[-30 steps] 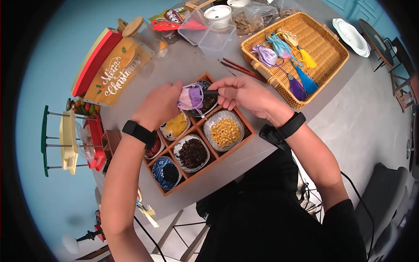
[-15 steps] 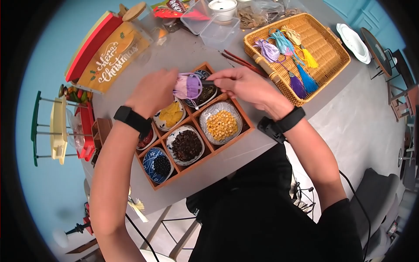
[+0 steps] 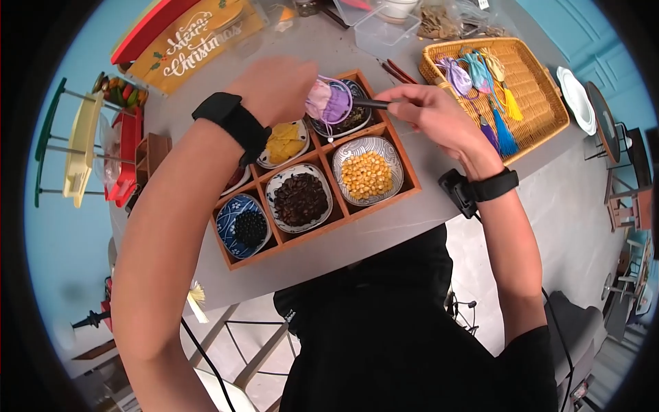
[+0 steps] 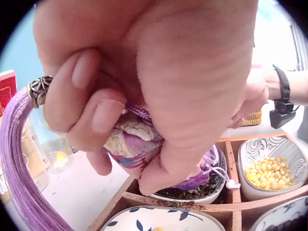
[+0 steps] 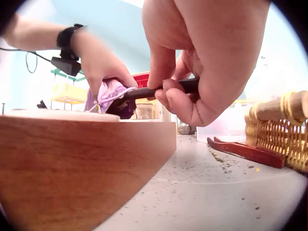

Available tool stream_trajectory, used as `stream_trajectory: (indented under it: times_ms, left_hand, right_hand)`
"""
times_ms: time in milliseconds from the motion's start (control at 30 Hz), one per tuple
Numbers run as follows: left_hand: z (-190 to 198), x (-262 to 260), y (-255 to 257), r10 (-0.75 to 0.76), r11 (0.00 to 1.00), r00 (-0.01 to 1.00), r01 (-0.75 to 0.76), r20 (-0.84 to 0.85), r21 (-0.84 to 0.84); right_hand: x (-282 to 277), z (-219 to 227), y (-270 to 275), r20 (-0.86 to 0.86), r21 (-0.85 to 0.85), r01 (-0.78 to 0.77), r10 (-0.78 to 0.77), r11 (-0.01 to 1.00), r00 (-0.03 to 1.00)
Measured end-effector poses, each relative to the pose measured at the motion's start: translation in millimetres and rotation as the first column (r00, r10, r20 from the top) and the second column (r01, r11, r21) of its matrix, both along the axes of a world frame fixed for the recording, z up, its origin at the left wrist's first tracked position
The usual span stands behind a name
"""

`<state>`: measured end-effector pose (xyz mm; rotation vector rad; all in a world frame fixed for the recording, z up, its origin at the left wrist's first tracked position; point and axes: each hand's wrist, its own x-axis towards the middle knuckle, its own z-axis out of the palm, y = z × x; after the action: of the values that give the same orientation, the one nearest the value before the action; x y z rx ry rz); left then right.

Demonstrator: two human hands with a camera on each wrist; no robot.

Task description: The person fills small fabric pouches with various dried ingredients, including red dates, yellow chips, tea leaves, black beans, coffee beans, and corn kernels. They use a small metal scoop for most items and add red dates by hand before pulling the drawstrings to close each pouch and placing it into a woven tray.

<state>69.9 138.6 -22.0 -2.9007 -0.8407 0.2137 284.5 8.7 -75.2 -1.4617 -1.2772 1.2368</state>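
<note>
A small purple and pink drawstring pouch (image 3: 331,101) is gripped by my left hand (image 3: 278,89) above the dish of dark dried leaves (image 3: 353,118). In the left wrist view, the fingers of my left hand (image 4: 144,96) curl round the pouch (image 4: 132,142), and a purple tassel (image 4: 21,168) hangs beside them. My right hand (image 3: 439,120) pinches a dark stick-like tool (image 3: 371,103). The tool (image 5: 144,92) reaches from my right hand (image 5: 202,62) to the mouth of the pouch (image 5: 110,94) in the right wrist view; its far end is hidden there.
The divided wooden box (image 3: 329,226) also holds dishes of yellow kernels (image 3: 367,175), dark brown pieces (image 3: 300,199), black beans (image 3: 249,228) and yellow pieces (image 3: 283,143). Red tongs (image 3: 398,71) lie behind it. A wicker basket (image 3: 542,103) with several tasselled pouches stands at the right.
The head view has shifted, so the box and both hands sit differently in it. Both hands keep their hold on the pouch and the tool, close together over the leaf dish.
</note>
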Motion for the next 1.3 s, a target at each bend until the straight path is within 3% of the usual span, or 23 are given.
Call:
stream_trajectory:
  times_ms: [133,200,233,267,333,533,600,667,800,867,1167,1233,1300]
  left_hand:
    - [10.1,12.2,-6.9,0.109,0.989,0.988,-0.119,-0.113,-0.083]
    - [14.1,15.2,-6.4,0.172,0.976,0.971,-0.191,-0.165,-0.107]
    - [11.9,15.5,-4.4,0.175,0.966,0.967,-0.204,-0.185,-0.156]
    - [10.2,15.6,-1.0,0.175,0.954,0.964,-0.217,-0.200,-0.208]
    - [12.3,16.2,-0.3,0.194,0.933,0.956,-0.249,-0.220,-0.258]
    - [19.0,20.2,3.4,0.229,0.913,0.904,-0.328,-0.362,-0.241]
    - [23.5,21.5,3.4,0.200,0.926,0.913,-0.295,-0.356,-0.235]
    - [24.6,26.4,0.8,0.234,0.924,0.903,-0.322,-0.360,-0.207]
    - [27.6,24.8,-1.6,0.235,0.935,0.896,-0.314,-0.377,-0.166]
    - [30.0,21.7,-2.3,0.253,0.926,0.889,-0.336,-0.382,-0.170]
    - [26.1,16.7,-5.0,0.246,0.935,0.918,-0.309,-0.311,-0.173]
    - [29.5,13.6,-4.5,0.264,0.932,0.911,-0.325,-0.315,-0.158]
    - [28.0,9.7,-4.2,0.239,0.938,0.927,-0.298,-0.288,-0.179]
  right_hand:
    - [-5.3,4.5,-4.3,0.030,0.004,0.032,-0.032,0.999,0.999]
    - [-14.1,6.1,0.6,0.027,0.208,0.027,-0.033,0.978,0.999]
    - [-15.8,-3.5,7.1,0.110,0.258,0.011,-0.040,0.966,0.993]
    - [-16.5,-10.8,4.9,0.285,0.441,-0.025,-0.113,0.897,0.952]
    - [-21.3,2.3,-7.2,0.408,0.380,-0.012,-0.157,0.925,0.899]
    - [-12.5,2.9,-24.3,0.520,0.405,-0.021,-0.212,0.914,0.827]
    - [-18.3,5.8,-22.0,0.513,0.406,-0.019,-0.211,0.914,0.832]
    - [-26.1,6.2,-17.1,0.372,0.455,-0.005,-0.185,0.891,0.909]
    - [-18.6,-7.4,-15.1,0.362,0.512,-0.004,-0.212,0.859,0.908]
    - [-6.6,-8.7,-24.7,0.484,0.396,-0.007,-0.202,0.918,0.851]
    - [-20.4,-3.4,-17.9,0.350,0.447,-0.018,-0.156,0.895,0.924]
    - [-13.3,4.3,-23.5,0.504,0.313,-0.047,-0.124,0.949,0.855]
    - [-9.1,4.3,-25.1,0.434,0.287,-0.022,-0.109,0.958,0.894]
